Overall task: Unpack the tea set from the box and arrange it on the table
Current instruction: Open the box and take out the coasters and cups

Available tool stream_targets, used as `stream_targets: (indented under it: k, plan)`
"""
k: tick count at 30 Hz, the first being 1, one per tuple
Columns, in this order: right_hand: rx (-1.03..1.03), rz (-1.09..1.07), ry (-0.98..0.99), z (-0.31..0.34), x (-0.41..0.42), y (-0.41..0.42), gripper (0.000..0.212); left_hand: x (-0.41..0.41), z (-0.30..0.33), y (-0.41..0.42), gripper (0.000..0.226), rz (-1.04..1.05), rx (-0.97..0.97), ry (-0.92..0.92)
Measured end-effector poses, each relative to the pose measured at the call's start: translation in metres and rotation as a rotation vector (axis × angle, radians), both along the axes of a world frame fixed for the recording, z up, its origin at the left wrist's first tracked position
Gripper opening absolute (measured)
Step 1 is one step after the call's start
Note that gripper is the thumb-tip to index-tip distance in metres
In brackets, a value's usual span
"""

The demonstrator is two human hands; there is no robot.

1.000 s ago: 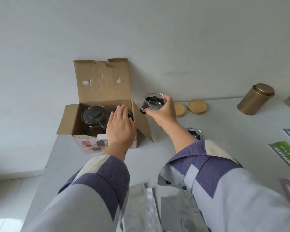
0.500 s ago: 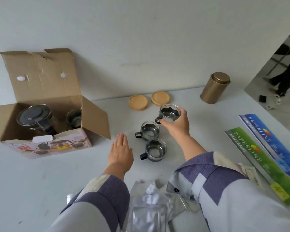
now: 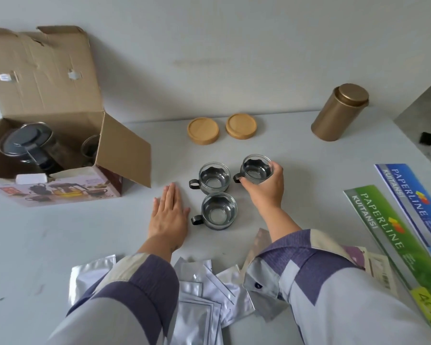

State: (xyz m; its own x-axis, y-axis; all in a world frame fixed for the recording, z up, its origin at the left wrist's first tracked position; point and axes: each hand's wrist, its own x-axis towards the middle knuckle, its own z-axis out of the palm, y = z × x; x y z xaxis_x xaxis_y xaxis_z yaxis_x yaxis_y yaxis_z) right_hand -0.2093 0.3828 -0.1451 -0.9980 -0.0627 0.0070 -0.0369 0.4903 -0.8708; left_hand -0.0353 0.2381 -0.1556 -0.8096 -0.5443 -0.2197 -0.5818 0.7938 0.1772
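Observation:
The open cardboard box (image 3: 67,188) stands at the left of the table, with a glass teapot (image 3: 28,143) under a dark lid and one glass cup (image 3: 90,149) inside. Two glass cups with dark handles stand mid-table, one further back (image 3: 214,179) and one nearer (image 3: 219,210). My right hand (image 3: 265,188) grips a third cup (image 3: 256,168) by its rim, low over or on the table to the right of the back cup. My left hand (image 3: 169,212) lies flat on the table with fingers straight, just left of the near cup.
Two wooden coasters (image 3: 203,130) (image 3: 241,126) lie behind the cups and a gold tin (image 3: 339,115) stands at the back right. Two Paperline receipt books (image 3: 393,240) lie at the right. Several silver foil sachets (image 3: 199,295) are spread near the front edge.
My right hand carried the cup from above the box to beside the two cups and lowered it. My left hand left the box and now lies flat on the table.

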Motion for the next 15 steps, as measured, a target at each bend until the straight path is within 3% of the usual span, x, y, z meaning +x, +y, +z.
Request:
stream_targets:
  k: [15]
  plan:
    - [0.038, 0.035, 0.007, -0.0059, 0.0, 0.0036, 0.096, -0.0001, 0.0002, 0.001, 0.06, -0.003, -0.022, -0.029]
